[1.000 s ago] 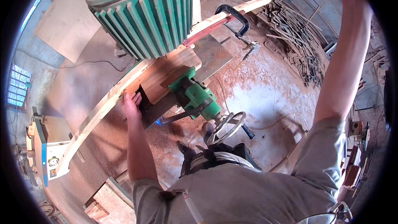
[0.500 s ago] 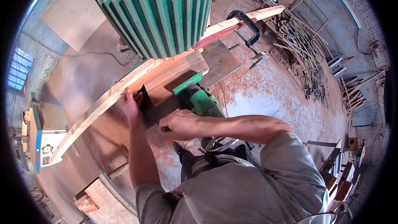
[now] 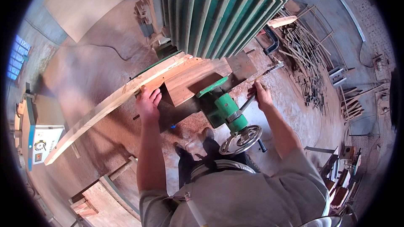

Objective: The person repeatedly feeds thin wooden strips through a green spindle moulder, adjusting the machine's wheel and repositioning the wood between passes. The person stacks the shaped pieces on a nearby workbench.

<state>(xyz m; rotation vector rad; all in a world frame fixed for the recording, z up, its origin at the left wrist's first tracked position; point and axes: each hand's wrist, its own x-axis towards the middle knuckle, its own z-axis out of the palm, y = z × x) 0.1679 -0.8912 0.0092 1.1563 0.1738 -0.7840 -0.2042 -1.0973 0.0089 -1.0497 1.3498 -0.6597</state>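
The left hand (image 3: 148,103) rests palm down on the near end of a long pale wooden plank (image 3: 113,101), fingers spread flat and slightly apart, pressing rather than gripping. The plank lies across the machine table (image 3: 240,65) directly below the large green ribbed motor housing (image 3: 219,8) and runs out past the table toward the person's left, its far end tilting down over the sawdust-covered floor (image 3: 97,71). A second, broader reddish board (image 3: 193,80) lies on the table just beside the plank, under the same housing. The right hand (image 3: 261,94) is closed around a slim metal lever (image 3: 261,84) to the right of the housing, fingers wrapped tight on the bar. Below the table, a green cylindrical spindle (image 3: 229,111) ends in a grey spoked handwheel (image 3: 240,139), untouched by either hand. A black C-clamp (image 3: 272,44) sits beyond the housing on the right.
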